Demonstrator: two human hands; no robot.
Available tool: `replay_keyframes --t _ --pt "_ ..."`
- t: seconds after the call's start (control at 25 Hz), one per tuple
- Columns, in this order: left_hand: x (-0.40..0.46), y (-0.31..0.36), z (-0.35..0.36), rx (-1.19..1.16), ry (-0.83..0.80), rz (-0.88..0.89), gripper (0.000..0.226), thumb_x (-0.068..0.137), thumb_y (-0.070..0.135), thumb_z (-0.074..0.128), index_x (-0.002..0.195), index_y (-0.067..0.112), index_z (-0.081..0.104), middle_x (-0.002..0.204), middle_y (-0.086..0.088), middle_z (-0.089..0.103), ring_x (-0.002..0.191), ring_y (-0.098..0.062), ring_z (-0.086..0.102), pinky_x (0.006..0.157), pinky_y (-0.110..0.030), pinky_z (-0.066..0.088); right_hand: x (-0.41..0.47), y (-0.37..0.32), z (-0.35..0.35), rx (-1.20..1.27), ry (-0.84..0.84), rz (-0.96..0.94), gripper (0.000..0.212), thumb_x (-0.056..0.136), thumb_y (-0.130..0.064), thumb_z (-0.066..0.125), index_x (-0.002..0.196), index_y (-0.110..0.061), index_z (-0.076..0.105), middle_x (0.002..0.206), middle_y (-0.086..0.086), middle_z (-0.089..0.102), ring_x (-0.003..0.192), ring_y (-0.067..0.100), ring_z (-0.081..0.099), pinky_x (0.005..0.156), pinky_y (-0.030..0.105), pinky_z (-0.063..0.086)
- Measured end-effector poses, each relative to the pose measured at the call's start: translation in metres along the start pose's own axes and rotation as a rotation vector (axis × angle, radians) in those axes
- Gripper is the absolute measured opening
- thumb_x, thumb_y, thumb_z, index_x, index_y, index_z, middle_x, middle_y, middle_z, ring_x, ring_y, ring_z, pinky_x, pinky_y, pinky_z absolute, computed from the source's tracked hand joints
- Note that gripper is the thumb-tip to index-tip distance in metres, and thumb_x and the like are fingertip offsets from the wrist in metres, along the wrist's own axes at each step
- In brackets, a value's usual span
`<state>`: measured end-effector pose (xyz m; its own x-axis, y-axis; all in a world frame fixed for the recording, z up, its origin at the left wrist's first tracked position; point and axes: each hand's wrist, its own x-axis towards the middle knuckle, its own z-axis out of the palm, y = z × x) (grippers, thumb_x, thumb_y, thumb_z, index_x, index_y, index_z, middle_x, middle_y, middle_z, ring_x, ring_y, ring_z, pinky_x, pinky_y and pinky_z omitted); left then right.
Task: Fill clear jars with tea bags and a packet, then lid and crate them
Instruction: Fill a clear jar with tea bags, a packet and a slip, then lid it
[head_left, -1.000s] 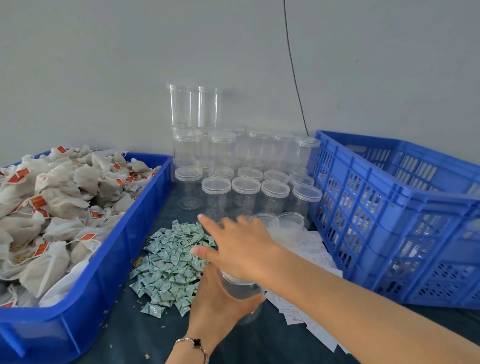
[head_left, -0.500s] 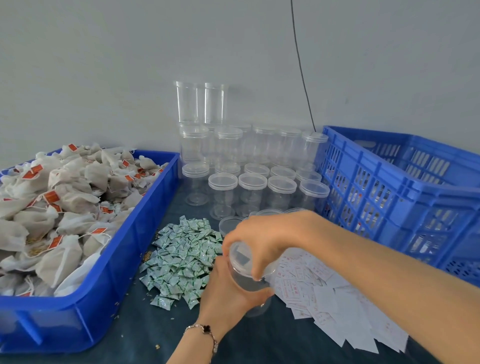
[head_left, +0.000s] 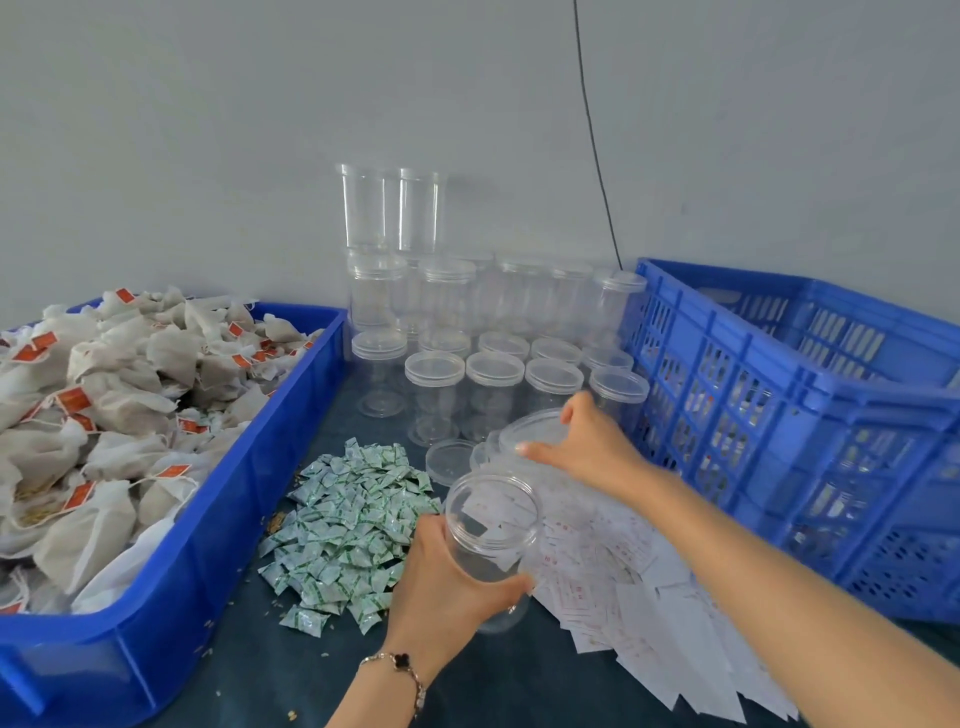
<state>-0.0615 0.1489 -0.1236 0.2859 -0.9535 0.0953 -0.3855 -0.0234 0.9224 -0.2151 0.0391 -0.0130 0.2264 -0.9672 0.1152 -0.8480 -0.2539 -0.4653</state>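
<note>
My left hand (head_left: 447, 582) grips an open, empty clear jar (head_left: 491, 530) tilted toward me over the dark table. My right hand (head_left: 587, 441) pinches that jar's clear lid (head_left: 530, 428) and holds it just right of and beyond the jar, over other loose lids (head_left: 449, 460). White tea bags with orange tags (head_left: 104, 415) fill the blue tray (head_left: 249, 499) on the left. A heap of small green-and-white packets (head_left: 348, 525) lies between the tray and the jar. The blue slatted crate (head_left: 779, 415) stands on the right.
Several lidded clear jars (head_left: 493, 384) stand in rows at the back by the wall, with two open ones (head_left: 389, 208) stacked on top. White paper slips with red print (head_left: 639, 587) are spread under my right forearm. A black cable (head_left: 595, 135) hangs down the wall.
My right hand has taken the lid off the jar and carried it away to the right and back. The left hand has kept its hold on the jar, whose mouth now shows.
</note>
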Motion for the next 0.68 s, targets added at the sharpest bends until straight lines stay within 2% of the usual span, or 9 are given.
replay_keyframes --t 0.04,0.12,0.16,0.24,0.32,0.48,0.56,0.68 --pt "0.000 0.001 -0.001 -0.004 -0.002 -0.008 0.083 0.033 0.063 0.083 0.095 0.037 0.035 0.102 0.018 0.053 0.091 0.004 0.057 0.080 -0.030 0.053 0.004 0.008 0.011 -0.033 -0.051 0.039 0.065 0.079 -0.061 0.059 0.120 -0.017 0.033 0.132 0.007 0.043 0.112 0.022 0.046 0.088 0.039 0.042" --pt "-0.002 0.003 -0.002 0.008 -0.008 -0.023 0.082 0.034 0.062 0.084 0.096 0.037 0.035 0.102 0.018 0.052 0.092 0.005 0.055 0.081 -0.028 0.052 0.009 0.017 0.026 -0.105 -0.181 0.054 0.068 0.092 -0.058 0.039 0.144 -0.020 0.016 0.156 0.010 0.008 0.142 0.030 0.014 0.110 0.053 0.021" --pt "-0.003 0.005 -0.004 0.021 -0.014 -0.031 0.082 0.034 0.062 0.083 0.096 0.037 0.035 0.102 0.019 0.052 0.091 0.006 0.055 0.081 -0.027 0.052 0.009 0.017 0.030 -0.109 -0.215 0.032 0.063 0.096 -0.053 0.032 0.148 -0.025 0.010 0.158 0.007 -0.005 0.145 0.028 -0.001 0.113 0.056 0.012" --pt "-0.006 0.010 -0.008 0.029 -0.041 -0.048 0.078 0.035 0.063 0.083 0.095 0.038 0.040 0.098 0.019 0.056 0.087 0.009 0.056 0.075 -0.022 0.052 0.009 0.014 0.027 -0.106 -0.236 -0.048 0.054 0.100 -0.043 0.027 0.149 -0.028 0.009 0.158 0.000 -0.012 0.145 0.021 -0.012 0.114 0.056 0.008" --pt "-0.005 0.019 -0.018 0.032 -0.035 -0.062 0.071 0.035 0.064 0.082 0.092 0.039 0.048 0.088 0.020 0.063 0.076 0.013 0.058 0.063 -0.017 0.051 0.012 0.002 0.013 -0.129 -0.247 -0.143 0.052 0.101 -0.038 0.031 0.149 -0.025 0.015 0.158 -0.004 -0.010 0.145 0.017 -0.010 0.116 0.052 0.010" --pt "0.015 0.034 -0.062 0.099 0.080 -0.072 0.075 0.037 0.072 0.075 0.089 0.038 0.033 0.092 0.020 0.053 0.078 0.011 0.052 0.060 -0.014 0.043 0.031 -0.058 -0.013 -0.147 -0.222 -0.326 0.044 0.099 -0.030 0.043 0.141 -0.020 0.037 0.158 -0.003 0.008 0.144 0.014 0.014 0.115 0.034 0.018" --pt "0.025 0.037 -0.085 0.117 0.107 -0.052 0.076 0.042 0.073 0.075 0.095 0.039 0.032 0.097 0.020 0.049 0.084 0.009 0.050 0.063 -0.014 0.041 0.040 -0.097 -0.016 -0.161 -0.206 -0.422 0.039 0.098 -0.024 0.045 0.137 -0.018 0.044 0.156 -0.001 0.019 0.141 0.016 0.025 0.111 0.029 0.024" --pt "0.034 0.031 -0.106 0.025 0.190 -0.053 0.088 0.053 0.062 0.080 0.121 0.030 0.036 0.115 0.017 0.046 0.102 0.000 0.050 0.081 -0.018 0.045 0.048 -0.159 -0.002 -0.201 -0.240 -0.542 0.037 0.097 -0.022 0.047 0.134 -0.018 0.048 0.150 -0.001 0.034 0.134 0.017 0.037 0.105 0.029 0.029"
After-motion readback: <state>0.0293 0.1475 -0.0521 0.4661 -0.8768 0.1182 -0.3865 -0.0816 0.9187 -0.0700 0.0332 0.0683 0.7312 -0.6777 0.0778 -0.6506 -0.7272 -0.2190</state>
